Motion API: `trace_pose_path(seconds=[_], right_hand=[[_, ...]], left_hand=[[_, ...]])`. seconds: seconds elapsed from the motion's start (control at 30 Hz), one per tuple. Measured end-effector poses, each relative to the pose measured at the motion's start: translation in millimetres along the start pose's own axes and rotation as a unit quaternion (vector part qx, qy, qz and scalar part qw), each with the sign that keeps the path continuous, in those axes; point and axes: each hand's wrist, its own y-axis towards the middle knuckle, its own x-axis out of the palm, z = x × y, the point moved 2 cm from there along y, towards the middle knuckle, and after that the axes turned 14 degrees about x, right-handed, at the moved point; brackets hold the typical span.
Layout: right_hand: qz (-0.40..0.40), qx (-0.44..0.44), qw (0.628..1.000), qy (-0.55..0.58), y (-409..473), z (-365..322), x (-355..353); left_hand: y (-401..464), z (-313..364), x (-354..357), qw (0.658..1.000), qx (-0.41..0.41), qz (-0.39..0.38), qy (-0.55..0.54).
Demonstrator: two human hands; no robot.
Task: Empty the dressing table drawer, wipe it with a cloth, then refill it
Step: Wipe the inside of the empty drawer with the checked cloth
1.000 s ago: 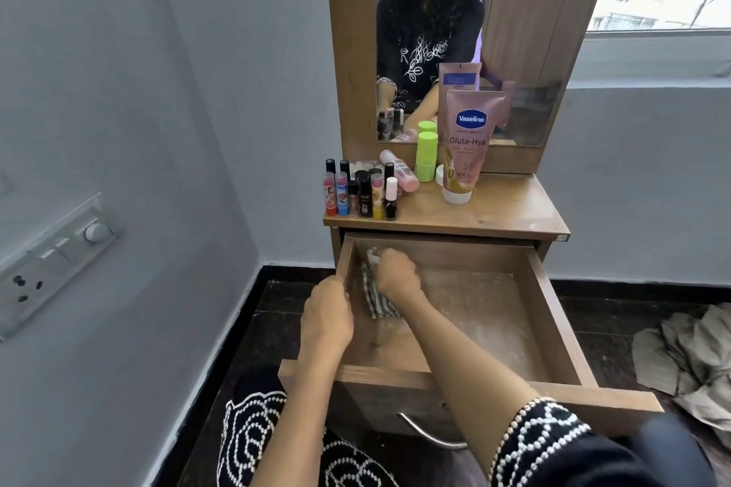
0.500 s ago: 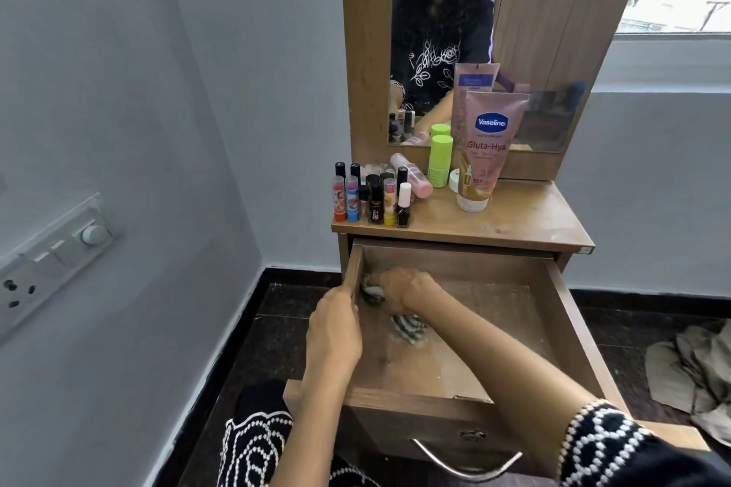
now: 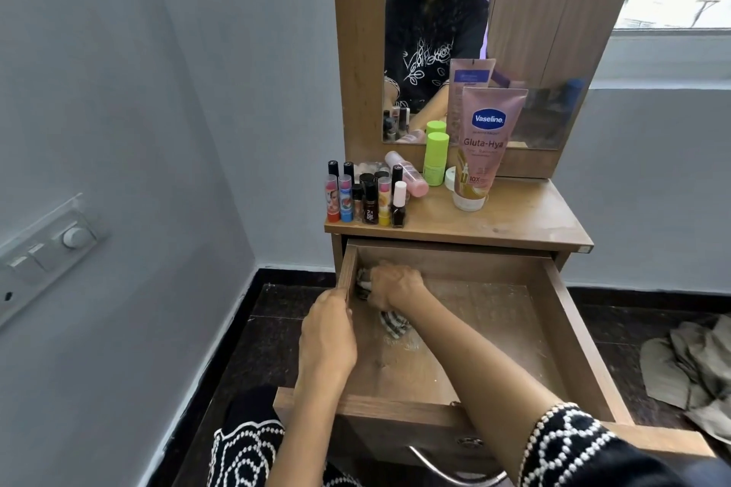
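Observation:
The wooden drawer point(image 3: 569, 332) stands pulled out and holds nothing but the cloth. My right hand point(image 3: 395, 287) grips a striped cloth point(image 3: 393, 322) and presses it into the drawer's back left corner. My left hand point(image 3: 328, 332) holds the drawer's left wall, fingers curled over its top edge. On the table top point(image 3: 526, 215) stand the removed items: several lip balms and nail polish bottles point(image 3: 366, 196), a pink bottle point(image 3: 407, 178) lying down, a green bottle point(image 3: 435, 158) and a pink Vaseline tube point(image 3: 484, 146).
A mirror point(image 3: 514, 32) rises behind the table top. A grey wall with a switch panel point(image 3: 47, 249) is close on the left. A crumpled beige cloth point(image 3: 692, 368) lies on the dark floor at the right. The drawer's metal handle point(image 3: 447, 469) is near my knees.
My right hand has drawn the cloth back into the drawer's back left corner after a short stroke toward the middle. My left hand keeps its hold on the left wall.

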Motion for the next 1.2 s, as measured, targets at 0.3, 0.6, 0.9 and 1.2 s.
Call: trace_pose_path(seconds=[0.3, 0.6, 0.9, 1.2], right_hand=[[0.013, -0.094, 0.993, -0.073, -14.3, 20.2, 16.8], [0.041, 0.015, 0.997, -0.059, 3.6, -6.4, 15.0], [-0.027, -0.063, 0.994, -0.081, 4.6, 9.2, 1.1], [0.033, -0.028, 0.997, -0.06, 3.9, 4.7, 9.3]], left_hand=[[-0.3, 1.0, -0.1, 1.0, -0.002, -0.005, 0.006], [2.2, -1.5, 1.9, 1.0, 0.003, -0.008, 0.014], [0.1, 0.8, 1.1, 1.0, 0.001, -0.013, 0.021], [-1.8, 3.5, -0.4, 1.0, -0.003, -0.015, 0.018]])
